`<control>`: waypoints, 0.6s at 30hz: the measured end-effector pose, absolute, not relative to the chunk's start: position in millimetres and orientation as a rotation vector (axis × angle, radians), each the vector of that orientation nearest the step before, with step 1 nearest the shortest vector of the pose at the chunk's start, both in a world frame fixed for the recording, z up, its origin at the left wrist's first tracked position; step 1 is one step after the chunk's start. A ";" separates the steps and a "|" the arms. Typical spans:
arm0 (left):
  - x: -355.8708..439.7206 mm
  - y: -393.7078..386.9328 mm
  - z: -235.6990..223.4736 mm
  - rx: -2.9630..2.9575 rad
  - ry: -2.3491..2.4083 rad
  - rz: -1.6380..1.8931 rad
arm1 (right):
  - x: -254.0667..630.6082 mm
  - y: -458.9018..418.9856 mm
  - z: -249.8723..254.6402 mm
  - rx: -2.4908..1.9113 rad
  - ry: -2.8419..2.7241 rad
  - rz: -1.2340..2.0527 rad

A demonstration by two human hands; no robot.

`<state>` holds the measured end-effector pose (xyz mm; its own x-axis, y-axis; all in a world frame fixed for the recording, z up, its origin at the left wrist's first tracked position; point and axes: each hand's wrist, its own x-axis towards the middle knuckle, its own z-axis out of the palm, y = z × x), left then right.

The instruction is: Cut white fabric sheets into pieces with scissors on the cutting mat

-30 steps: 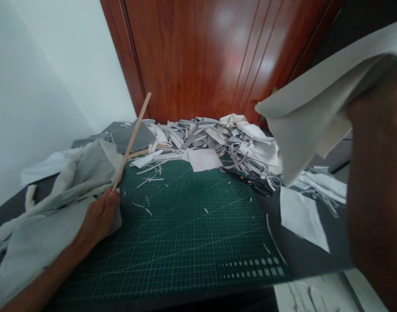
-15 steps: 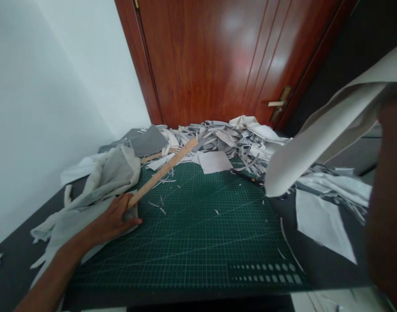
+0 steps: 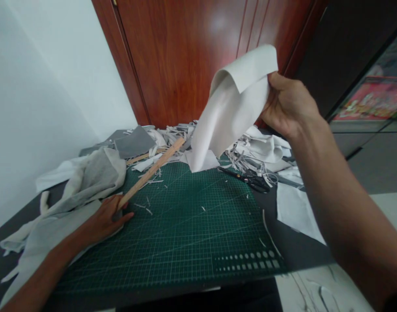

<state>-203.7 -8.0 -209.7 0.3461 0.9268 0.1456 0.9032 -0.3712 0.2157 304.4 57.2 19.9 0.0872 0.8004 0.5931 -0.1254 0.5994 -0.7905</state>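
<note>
Off-white cloth (image 3: 232, 104) is held up over the cutting mat (image 3: 172, 229), clenched in the grip of the right hand (image 3: 287, 104); a wooden ruler (image 3: 151, 173) is grasped by the left hand (image 3: 105, 219) at the mat's edge.

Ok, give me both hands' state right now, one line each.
Left hand: closed, holding a wooden strip.
Right hand: closed, holding an off-white fabric piece up in the air.
</note>
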 end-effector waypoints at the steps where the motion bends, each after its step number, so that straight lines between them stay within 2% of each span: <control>1: -204.2 -7.8 -210.3 2.490 1.678 0.380 | 307.6 61.7 10.0 -0.699 -1.356 0.741; 3: -204.7 -7.9 -210.9 2.468 1.627 0.401 | 320.1 67.2 -23.0 -0.946 -1.546 0.622; 5: -204.2 -8.8 -210.3 2.463 1.622 0.410 | 336.0 64.0 -68.2 -1.324 -1.978 0.407; 10: -204.1 -8.9 -210.4 2.486 1.577 0.419 | 362.5 31.7 -171.7 -1.508 -2.211 0.191; 13: -206.6 -5.0 -215.1 2.473 1.580 0.462 | 361.6 22.6 -201.2 -1.574 -2.325 0.109; 18: -209.6 -0.1 -222.9 2.529 1.536 0.576 | 350.8 35.0 -212.1 -1.749 -2.356 -0.075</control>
<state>-209.6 -0.1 -222.9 0.4101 0.8758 0.2545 0.8275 -0.4746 0.3001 350.8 35.0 -212.1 -0.2766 0.9411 0.1944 0.9515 0.2966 -0.0817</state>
